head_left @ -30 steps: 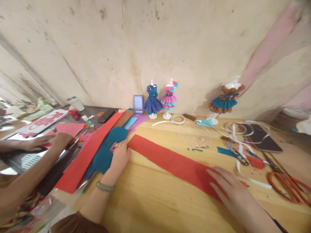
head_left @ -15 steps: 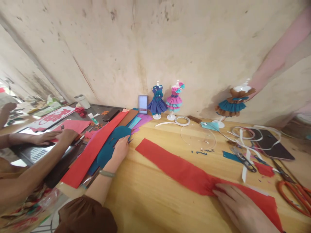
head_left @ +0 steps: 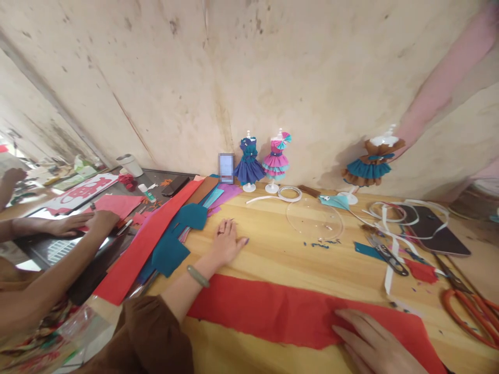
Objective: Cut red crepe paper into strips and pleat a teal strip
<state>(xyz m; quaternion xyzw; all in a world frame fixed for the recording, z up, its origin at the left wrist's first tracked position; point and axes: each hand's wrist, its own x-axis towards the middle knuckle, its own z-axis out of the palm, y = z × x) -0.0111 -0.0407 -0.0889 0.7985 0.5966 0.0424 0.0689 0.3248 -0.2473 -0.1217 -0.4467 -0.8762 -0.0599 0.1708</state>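
Under the right hand (head_left: pixel 368 345), fingers a bit apart, lies the red strip (head_left: pixel 273 311), flat and unfolded. Past the strip, the left hand (head_left: pixel 226 244) rests, thumb out (three little dresses (head_left: pixel 276 162) beyond it look all made).
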